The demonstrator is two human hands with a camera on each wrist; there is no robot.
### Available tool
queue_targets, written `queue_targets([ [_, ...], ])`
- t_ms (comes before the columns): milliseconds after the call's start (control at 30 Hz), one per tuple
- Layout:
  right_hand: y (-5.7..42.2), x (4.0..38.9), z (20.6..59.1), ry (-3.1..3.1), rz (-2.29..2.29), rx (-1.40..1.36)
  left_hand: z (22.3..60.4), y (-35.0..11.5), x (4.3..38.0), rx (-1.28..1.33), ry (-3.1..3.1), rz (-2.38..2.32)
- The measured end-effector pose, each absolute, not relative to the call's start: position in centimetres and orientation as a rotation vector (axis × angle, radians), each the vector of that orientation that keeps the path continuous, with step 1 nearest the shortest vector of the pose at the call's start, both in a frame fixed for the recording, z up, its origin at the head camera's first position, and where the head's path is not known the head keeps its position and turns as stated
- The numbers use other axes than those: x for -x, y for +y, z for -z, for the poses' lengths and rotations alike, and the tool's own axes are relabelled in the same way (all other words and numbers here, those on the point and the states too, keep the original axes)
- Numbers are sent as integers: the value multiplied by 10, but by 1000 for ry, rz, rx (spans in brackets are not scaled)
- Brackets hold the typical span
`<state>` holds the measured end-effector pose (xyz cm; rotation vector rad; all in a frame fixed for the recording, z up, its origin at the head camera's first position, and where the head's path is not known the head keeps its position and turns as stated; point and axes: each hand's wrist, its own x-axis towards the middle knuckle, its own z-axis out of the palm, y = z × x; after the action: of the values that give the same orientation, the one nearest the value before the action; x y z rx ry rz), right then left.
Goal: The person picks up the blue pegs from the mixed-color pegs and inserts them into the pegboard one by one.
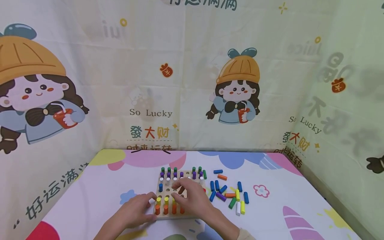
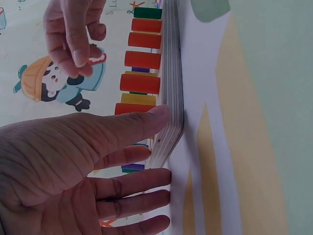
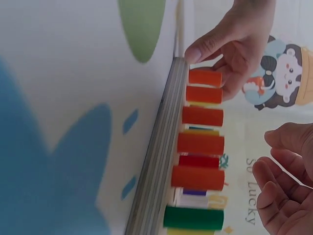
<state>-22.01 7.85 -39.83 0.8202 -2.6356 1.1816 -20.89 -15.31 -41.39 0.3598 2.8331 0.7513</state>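
A wooden pegboard lies on the table with rows of colored pegs standing in its holes. Green, purple and white rows are at the back; yellow pegs and orange pegs are at the front. One blue peg stands at the left of the middle. My left hand is at the board's near left corner, thumb touching the layered edge and fingers extended. Above the board hovers my right hand, thumb and fingers apart, with no peg showing between them; it hides the board's right middle part.
Loose pegs lie scattered right of the board: several blue ones, orange, yellow, white, purple and green. A patterned cloth wall rises behind the table.
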Motion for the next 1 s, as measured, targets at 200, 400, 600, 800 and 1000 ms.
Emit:
queue_targets([
  [200,96,219,402,-2603,-1175,-777,414,-154,209,-342,2828,-748],
  [400,112,220,401,-2598,-1141,-711,414,-154,208,-359,2845,-741],
  [600,129,221,399,-2574,-1119,-652,412,-154,209,-359,2855,-735],
  [800,146,224,398,-2587,-1081,-576,410,-154,210,-386,2862,-733],
  [1000,163,224,403,-2598,-1088,-518,413,-155,209,-367,2841,-744],
])
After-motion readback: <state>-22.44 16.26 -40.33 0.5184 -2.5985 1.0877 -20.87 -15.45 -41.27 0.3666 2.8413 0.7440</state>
